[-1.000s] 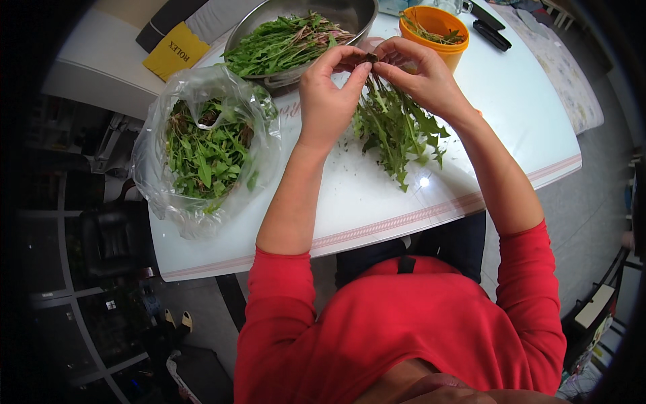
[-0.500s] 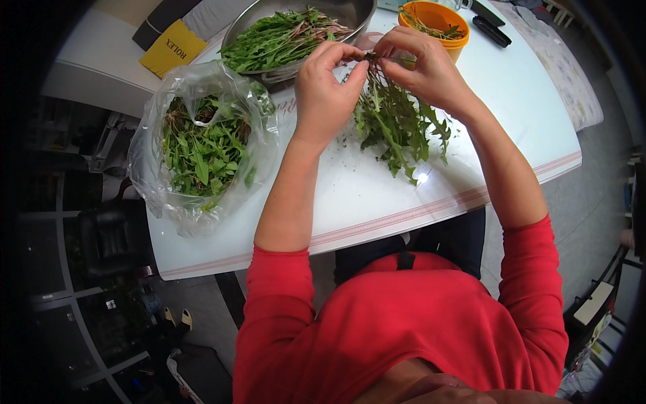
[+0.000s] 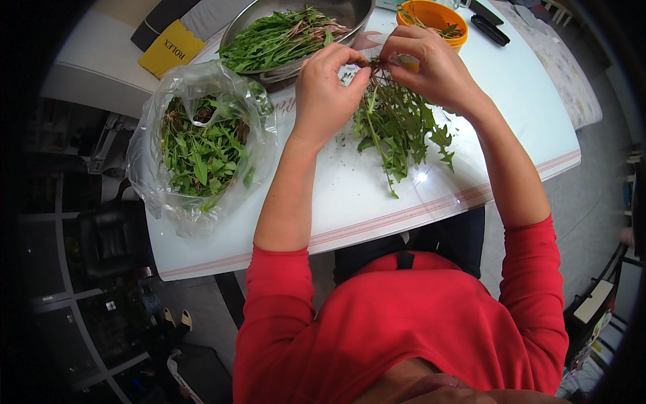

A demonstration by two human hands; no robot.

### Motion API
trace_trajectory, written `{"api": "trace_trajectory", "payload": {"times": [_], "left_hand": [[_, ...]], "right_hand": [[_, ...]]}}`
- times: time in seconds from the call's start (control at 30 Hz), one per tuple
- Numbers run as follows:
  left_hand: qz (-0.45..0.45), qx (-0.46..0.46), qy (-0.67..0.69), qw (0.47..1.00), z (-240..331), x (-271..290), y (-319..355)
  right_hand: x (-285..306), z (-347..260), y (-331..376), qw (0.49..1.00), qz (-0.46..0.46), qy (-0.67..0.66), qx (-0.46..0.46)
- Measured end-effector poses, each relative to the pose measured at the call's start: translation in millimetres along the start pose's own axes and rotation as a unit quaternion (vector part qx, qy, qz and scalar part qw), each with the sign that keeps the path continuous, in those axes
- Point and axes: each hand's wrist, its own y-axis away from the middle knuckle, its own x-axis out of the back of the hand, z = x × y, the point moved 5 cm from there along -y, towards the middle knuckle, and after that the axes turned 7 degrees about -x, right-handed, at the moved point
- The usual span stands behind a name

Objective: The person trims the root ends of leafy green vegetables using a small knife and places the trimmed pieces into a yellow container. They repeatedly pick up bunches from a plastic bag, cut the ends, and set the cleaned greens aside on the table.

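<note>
A bunch of leafy greens with jagged leaves [image 3: 402, 131], like dandelion, hangs root end up over the table. My left hand [image 3: 330, 87] pinches its root end from the left between thumb and finger. From the right, my right hand [image 3: 431, 71] pinches at the same dark root end, its fingers close to the left ones. The leaves droop toward the table's near edge. Just beyond my left hand, a metal basin [image 3: 363, 20] holds greens with reddish stems [image 3: 289, 40]. Behind my right hand stands an orange bucket [image 3: 455, 44] with plant scraps inside.
A clear plastic bag [image 3: 145, 151] full of greens [image 3: 202, 158] sits at the left of the white table [image 3: 296, 202]. Dark crumbs lie beneath the bunch. A yellow bag [image 3: 171, 48] is at the back left, and a black case [image 3: 490, 30] lies at the far right.
Both hands have shifted slightly, and the bunch's root end has come a little nearer. The hanging leaves have swung and now reach lower toward the near edge.
</note>
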Motion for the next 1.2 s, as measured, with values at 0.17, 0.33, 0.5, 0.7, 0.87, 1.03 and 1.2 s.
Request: {"api": "trace_trajectory", "payload": {"times": [0.17,0.33,0.5,0.7,0.87,1.03,1.2], "left_hand": [[0.003,-0.028,-0.024,0.999,-0.2,-2.0,0.2],[-0.003,-0.019,-0.033,0.999,-2.2,-4.6,1.1],[-0.019,-0.024,-0.048,0.998,-0.5,-5.2,1.5],[-0.019,-0.016,-0.058,0.998,-7.4,-2.7,2.7],[0.052,0.052,0.096,0.993,-19.7,-2.9,3.7],[0.08,0.116,0.229,0.963,-27.9,-11.6,6.1],[0.097,0.063,0.179,0.977,-13.3,-8.4,3.3]], "right_hand": [[-1.6,3.6,1.2,1.0,0.002,0.026,0.014],[-2.2,7.2,2.9,0.999,0.023,0.024,0.038],[-2.9,10.4,4.6,0.998,0.024,0.023,0.052],[4.7,23.3,5.7,1.0,-0.004,0.015,0.005],[0.8,41.3,11.0,0.986,0.108,-0.128,-0.025],[-13.7,28.9,19.9,0.983,0.146,-0.112,0.004],[-16.1,25.9,21.6,0.978,0.149,-0.146,-0.023]]}}
